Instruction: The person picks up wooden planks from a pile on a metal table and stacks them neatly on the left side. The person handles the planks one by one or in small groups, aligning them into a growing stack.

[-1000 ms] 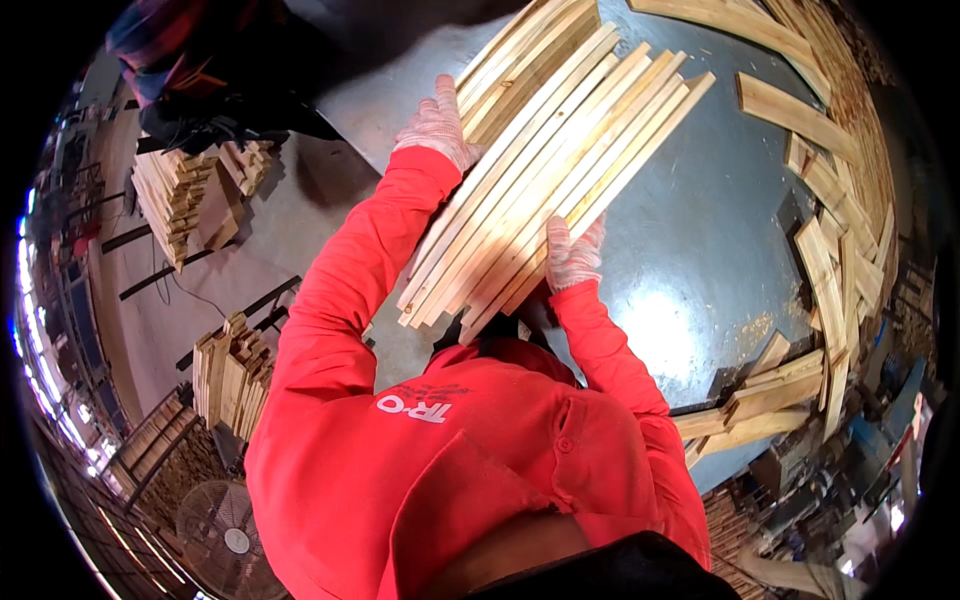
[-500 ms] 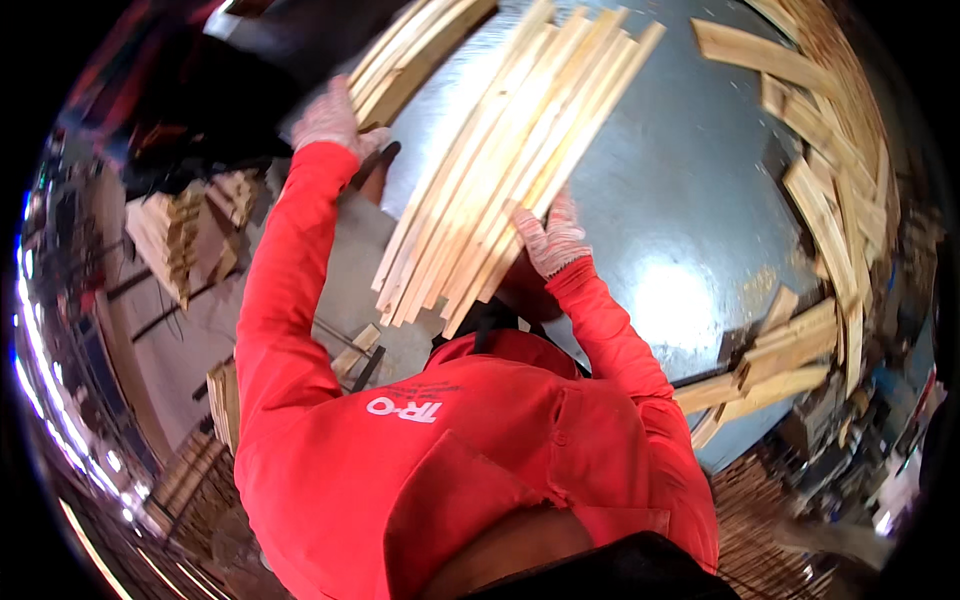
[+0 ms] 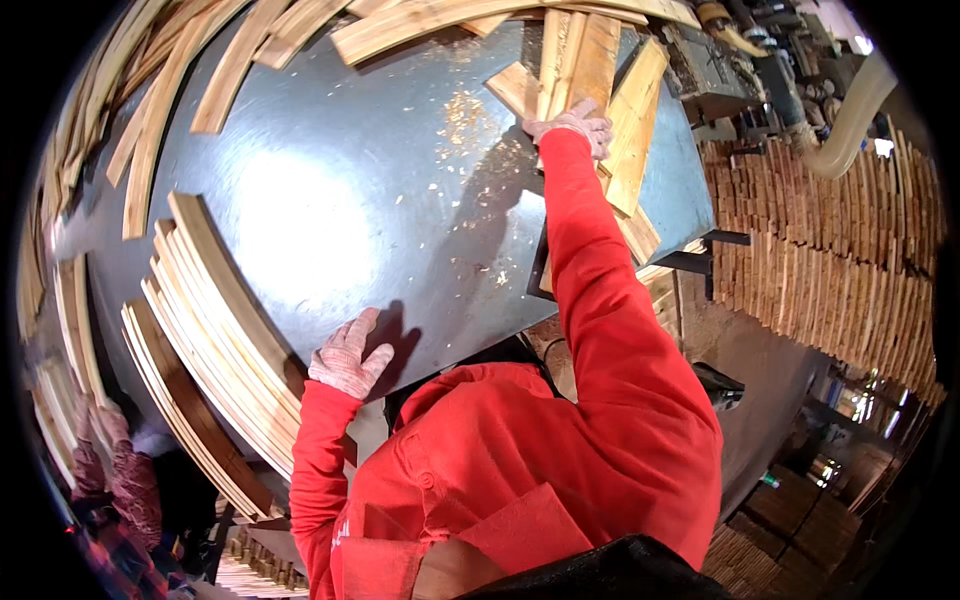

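My left hand (image 3: 350, 358), in a pale knitted glove, is held over the near edge of the grey metal table (image 3: 420, 250). Its fingers are apart and it holds nothing. Just left of it lies a row of pale wooden slats (image 3: 215, 335) set on edge. My right arm stretches to the far right of the table. There my gloved right hand (image 3: 575, 125) spans a small pile of wooden boards (image 3: 580, 60), thumb on one side and fingers on the other. The undersides of the boards are hidden. Another short board (image 3: 636, 120) slants beside that hand.
Loose wooden strips (image 3: 235, 70) lie along the table's far edge. Sawdust (image 3: 465, 120) is scattered mid-table. At the left, a co-worker's gloved hands (image 3: 105, 425) touch some strips. Stacked wood (image 3: 825, 250) stands beyond the right edge, near a pale hose (image 3: 855, 120).
My view has swung to the right. Both hands have come off the slats, which now lie at the left. My right hand has reached out to the boards on the right.
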Motion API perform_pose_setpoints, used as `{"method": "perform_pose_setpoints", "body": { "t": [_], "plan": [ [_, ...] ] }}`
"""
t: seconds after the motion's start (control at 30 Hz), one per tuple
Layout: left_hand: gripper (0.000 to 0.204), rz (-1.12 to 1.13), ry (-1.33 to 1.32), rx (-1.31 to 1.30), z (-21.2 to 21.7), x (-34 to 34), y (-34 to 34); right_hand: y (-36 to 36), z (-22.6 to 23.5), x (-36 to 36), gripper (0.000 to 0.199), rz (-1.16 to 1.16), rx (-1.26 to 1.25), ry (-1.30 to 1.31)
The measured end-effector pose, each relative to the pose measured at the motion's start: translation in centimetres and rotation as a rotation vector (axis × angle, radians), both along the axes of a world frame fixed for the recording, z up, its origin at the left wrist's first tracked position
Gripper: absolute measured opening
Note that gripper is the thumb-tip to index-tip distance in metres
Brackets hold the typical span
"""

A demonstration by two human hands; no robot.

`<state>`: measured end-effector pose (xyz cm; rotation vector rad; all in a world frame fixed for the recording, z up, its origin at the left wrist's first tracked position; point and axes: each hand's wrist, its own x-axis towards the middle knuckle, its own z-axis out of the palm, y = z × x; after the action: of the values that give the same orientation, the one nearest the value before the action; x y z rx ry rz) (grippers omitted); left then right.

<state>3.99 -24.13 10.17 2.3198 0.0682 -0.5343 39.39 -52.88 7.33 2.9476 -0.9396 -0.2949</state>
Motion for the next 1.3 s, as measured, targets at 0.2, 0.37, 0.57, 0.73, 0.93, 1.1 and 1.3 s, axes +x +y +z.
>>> {"method": "perform_pose_setpoints", "body": {
  "t": [0.2,0.37,0.57,0.73,0.93,1.1,1.3],
  "plan": [
    [0.058,0.377,0.096,-0.513,-2.2,10.9,-8.8,-2.5,0.8,-1.0,0.112,0.066,0.328,0.109],
    [0.082,0.353,-0.105,-0.256,-2.6,25.5,-18.2,-11.8,0.0,-5.1,0.08,0.262,1.149,-0.096],
    [0.105,0.418,0.176,0.081,-3.5,37.9,-29.1,-21.0,0.2,-16.3,0.073,0.09,1.911,-0.39],
    [0.093,0.313,0.225,-0.129,-2.0,36.1,-26.3,-23.7,0.5,-13.0,0.085,-0.061,1.62,-0.651],
    [0.06,0.107,0.387,-0.887,0.9,15.4,-12.5,-17.8,1.1,-10.3,0.078,0.027,1.867,-0.753],
    [0.052,0.585,0.586,-1.275,3.0,-1.5,-10.6,-9.4,0.9,-11.6,0.095,0.168,1.95,-0.496],
    [0.052,0.967,0.453,-1.227,3.7,-5.0,-10.9,-0.7,-1.4,-12.3,0.098,0.751,1.59,-0.314]
  ]
}}
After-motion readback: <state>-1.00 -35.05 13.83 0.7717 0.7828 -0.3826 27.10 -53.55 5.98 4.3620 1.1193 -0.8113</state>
